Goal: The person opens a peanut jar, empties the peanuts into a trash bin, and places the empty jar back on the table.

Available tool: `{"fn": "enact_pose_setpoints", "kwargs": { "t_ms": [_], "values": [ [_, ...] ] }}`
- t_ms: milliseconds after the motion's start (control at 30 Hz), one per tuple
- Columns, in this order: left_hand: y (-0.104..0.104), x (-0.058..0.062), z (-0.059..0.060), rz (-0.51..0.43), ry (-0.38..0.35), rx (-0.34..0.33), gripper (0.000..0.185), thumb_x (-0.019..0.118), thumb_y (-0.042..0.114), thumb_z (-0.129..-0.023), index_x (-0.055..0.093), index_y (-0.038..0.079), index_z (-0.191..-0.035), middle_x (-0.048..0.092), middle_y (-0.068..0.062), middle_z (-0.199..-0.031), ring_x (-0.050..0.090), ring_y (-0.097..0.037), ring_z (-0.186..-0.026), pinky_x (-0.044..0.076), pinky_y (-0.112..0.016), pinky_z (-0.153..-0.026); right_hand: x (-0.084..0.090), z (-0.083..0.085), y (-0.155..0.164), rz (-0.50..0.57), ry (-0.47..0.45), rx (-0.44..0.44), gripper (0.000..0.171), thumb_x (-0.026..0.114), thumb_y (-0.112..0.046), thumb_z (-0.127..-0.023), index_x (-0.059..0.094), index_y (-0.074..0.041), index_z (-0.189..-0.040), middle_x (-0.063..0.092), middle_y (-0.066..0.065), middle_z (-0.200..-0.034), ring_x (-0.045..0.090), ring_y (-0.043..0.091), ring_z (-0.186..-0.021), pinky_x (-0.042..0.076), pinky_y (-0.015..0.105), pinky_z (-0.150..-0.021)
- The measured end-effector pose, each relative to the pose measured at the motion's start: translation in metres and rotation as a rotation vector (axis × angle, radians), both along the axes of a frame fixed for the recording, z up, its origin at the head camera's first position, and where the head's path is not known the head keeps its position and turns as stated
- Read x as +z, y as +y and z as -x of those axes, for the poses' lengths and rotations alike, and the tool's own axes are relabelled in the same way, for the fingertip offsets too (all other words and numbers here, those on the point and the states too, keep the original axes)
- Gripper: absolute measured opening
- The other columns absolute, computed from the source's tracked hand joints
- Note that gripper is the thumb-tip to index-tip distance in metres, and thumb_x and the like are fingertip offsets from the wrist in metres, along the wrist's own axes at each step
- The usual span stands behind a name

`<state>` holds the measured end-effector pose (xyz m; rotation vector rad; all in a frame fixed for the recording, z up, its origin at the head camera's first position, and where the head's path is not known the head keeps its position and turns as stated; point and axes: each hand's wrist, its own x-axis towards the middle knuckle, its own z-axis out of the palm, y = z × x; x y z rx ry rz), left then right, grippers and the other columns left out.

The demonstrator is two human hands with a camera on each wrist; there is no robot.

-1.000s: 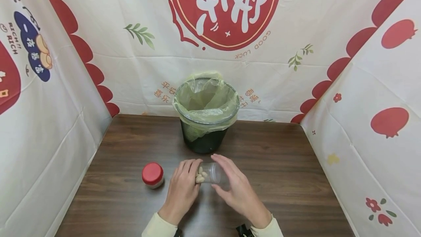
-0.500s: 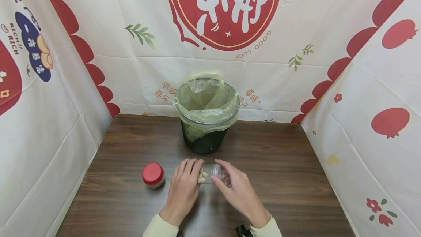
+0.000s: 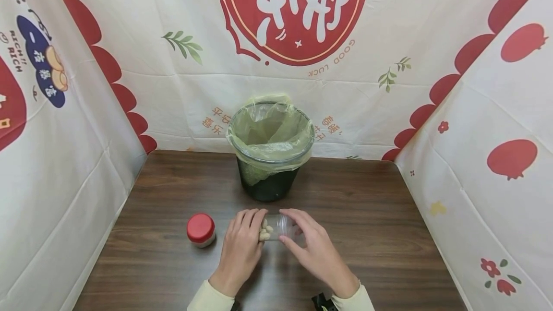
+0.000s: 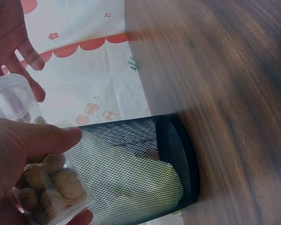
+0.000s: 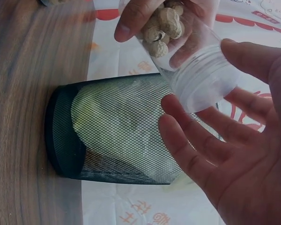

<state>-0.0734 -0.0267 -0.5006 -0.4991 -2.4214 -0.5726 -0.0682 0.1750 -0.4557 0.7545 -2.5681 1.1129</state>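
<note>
A clear plastic jar (image 3: 274, 220) lies tilted on its side in the air above the table, with unshelled peanuts (image 4: 51, 183) gathered near its base. My left hand (image 3: 242, 246) grips the jar around the base end, thumb on one side and fingers on the other. Around the jar's clear screw lid (image 5: 210, 86) my right hand (image 3: 317, 251) is spread, thumb and fingers on opposite sides. The left wrist view shows these fingers fairly straight and loose about the lid; whether a fingertip touches it is hard to tell.
Behind the hands stands a black mesh bin (image 3: 270, 184) lined with a pale yellow-green bag (image 3: 272, 150). A small red-lidded jar (image 3: 200, 228) is left of my left hand on the brown wooden table (image 3: 380, 234). Printed cloth (image 3: 181, 90) hangs around three sides.
My right hand was spread around the lid, then closed in on it half a second ago, and its fingers have now loosened and turned back. The left hand keeps hold of the jar.
</note>
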Motion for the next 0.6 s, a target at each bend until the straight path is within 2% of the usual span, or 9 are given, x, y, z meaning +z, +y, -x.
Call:
{"fn": "enact_pose_setpoints", "kwargs": {
  "t_ms": [167,367,500,600],
  "values": [
    [0.0001,0.0007,-0.0007,-0.003,-0.02,0.0,0.067,0.094,-0.005,-0.065,0.07,0.008,-0.126,0.074,-0.009,-0.116,0.069,-0.029,-0.107,0.061,-0.043,-0.081,0.0008,0.0012,0.0014,0.001,0.075,0.052,0.062,0.09,-0.001,-0.085,0.065,-0.009,-0.141,0.069,0.007,-0.14,0.07,0.021,-0.117,0.064,0.036,-0.083],
    [0.0006,0.0012,-0.0007,-0.008,-0.025,-0.002,0.068,0.095,-0.004,-0.064,0.07,0.008,-0.126,0.074,-0.009,-0.116,0.069,-0.028,-0.107,0.061,-0.043,-0.081,0.0025,0.001,0.0024,-0.013,0.114,0.07,0.069,0.091,0.006,-0.08,0.065,-0.009,-0.142,0.068,0.01,-0.141,0.069,0.023,-0.122,0.064,0.037,-0.085],
    [0.0009,0.0007,-0.0008,-0.006,-0.02,-0.004,0.069,0.096,-0.004,-0.064,0.07,0.008,-0.126,0.074,-0.009,-0.116,0.069,-0.029,-0.107,0.061,-0.043,-0.081,0.0039,0.0005,0.0028,-0.029,0.11,0.067,0.072,0.092,0.004,-0.079,0.063,-0.01,-0.144,0.066,0.01,-0.144,0.068,0.025,-0.125,0.064,0.037,-0.087],
    [0.0008,0.0001,-0.0009,-0.004,-0.015,-0.004,0.07,0.097,-0.004,-0.062,0.071,0.008,-0.126,0.074,-0.009,-0.115,0.069,-0.029,-0.106,0.061,-0.043,-0.081,0.0051,-0.0001,0.0032,-0.055,0.097,0.044,0.079,0.096,-0.003,-0.077,0.061,-0.011,-0.148,0.059,0.012,-0.154,0.066,0.031,-0.132,0.063,0.044,-0.095]
  ]
}}
